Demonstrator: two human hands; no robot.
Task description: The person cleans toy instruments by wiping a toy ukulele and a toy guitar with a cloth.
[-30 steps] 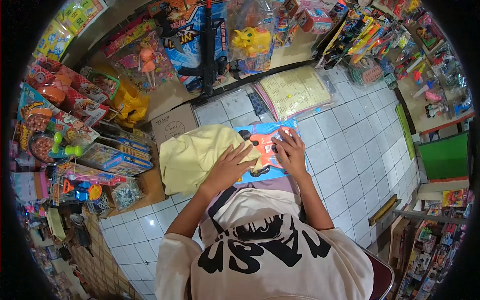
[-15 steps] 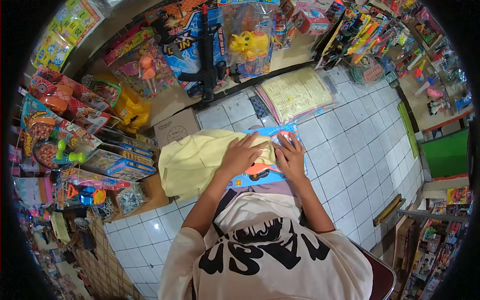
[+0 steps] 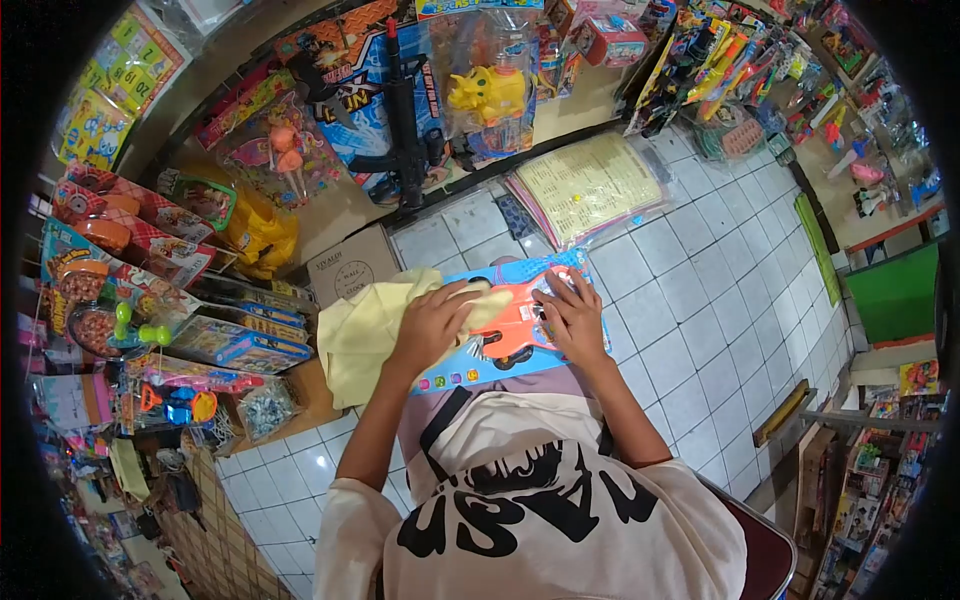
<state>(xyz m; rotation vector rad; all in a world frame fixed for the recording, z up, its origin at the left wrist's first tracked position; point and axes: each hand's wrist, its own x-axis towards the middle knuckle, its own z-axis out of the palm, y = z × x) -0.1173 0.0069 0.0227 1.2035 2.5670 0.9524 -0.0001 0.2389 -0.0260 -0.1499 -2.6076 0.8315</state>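
Note:
A blue card with an orange toy car [image 3: 506, 318] on it lies across my lap. My left hand [image 3: 432, 325] presses on a pale yellow cloth [image 3: 365, 335], which covers the card's left part and hangs off to the left. Bunched cloth shows beside its fingers, over the edge of the orange toy. My right hand [image 3: 573, 318] rests on the card's right part with its fingers apart, touching the toy and holding nothing.
A cardboard wall clock box [image 3: 352, 265] stands beyond the cloth. Printed sheets in plastic [image 3: 590, 190] lie on the tiled floor [image 3: 690, 300] ahead. Boxed toys [image 3: 235, 330] are stacked at left, and a black toy gun [image 3: 403, 120] hangs ahead.
My left hand has moved left with the cloth, uncovering more of the blue card and the orange toy. My right hand stays near the same spot.

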